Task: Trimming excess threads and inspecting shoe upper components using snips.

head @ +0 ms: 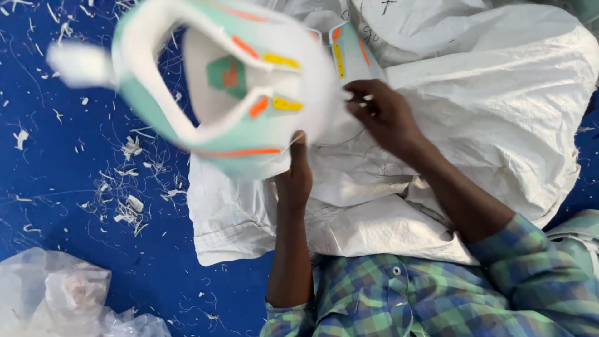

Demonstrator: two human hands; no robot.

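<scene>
1. A shoe upper (231,81) of mint-green and white soft material, with orange and yellow patches, is held up close to the camera and is blurred. Its padded white collar forms an open oval, and a white pull tab sticks out at the heel.
2. The shoe upper's long axis runs nearly level, with the heel tab pointing toward the left edge of the blue surface and the toe end toward the right, over the sack.
3. The left hand (294,178) comes up from below. Its grip is pressed on the lower edge of the shoe upper, thumb on the near side; the other fingers are hidden behind it.
4. The right hand (382,115) is at the toe end. Its fingertips are pinched together at the white edge of the shoe upper; what lies between them is too small to tell.
5. Under both hands lies a white woven sack (499,112), coarse and creased, spread from the lap toward the far right corner.
6. The blue surface (56,187) on the left is strewn with white scraps and threads (128,209).
7. A crumpled clear plastic bag (68,293) lies at the near left corner.
8. Both forearms emerge from a green and blue checked shirt (399,293) at the near edge.
</scene>
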